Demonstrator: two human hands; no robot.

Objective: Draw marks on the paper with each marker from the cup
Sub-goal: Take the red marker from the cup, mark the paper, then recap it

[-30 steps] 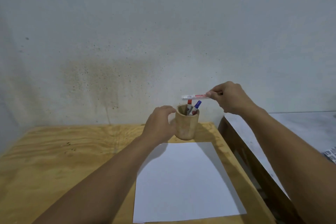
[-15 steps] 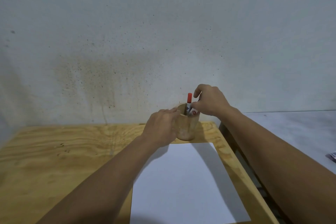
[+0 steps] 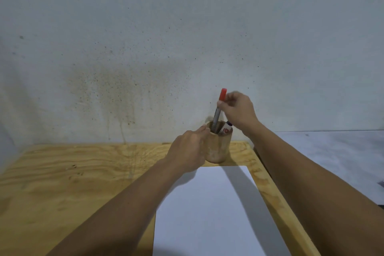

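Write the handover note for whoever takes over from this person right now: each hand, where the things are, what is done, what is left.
Left hand: wrapped round the wooden cup, steadying it.
Right hand: fingers pinch the red-capped marker, lower end inside the cup.
Another marker leans in the cup, purple end showing.
Paper lies flat on the plywood table, just in front of the cup.
Done: no mark shows on the visible part of the paper.
Left: lift the red-capped marker clear, uncap, mark the paper, then do the same with every other marker.

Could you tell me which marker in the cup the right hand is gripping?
The red-capped marker, raised well above the cup; the right hand grips it. The other marker barely clears the rim.
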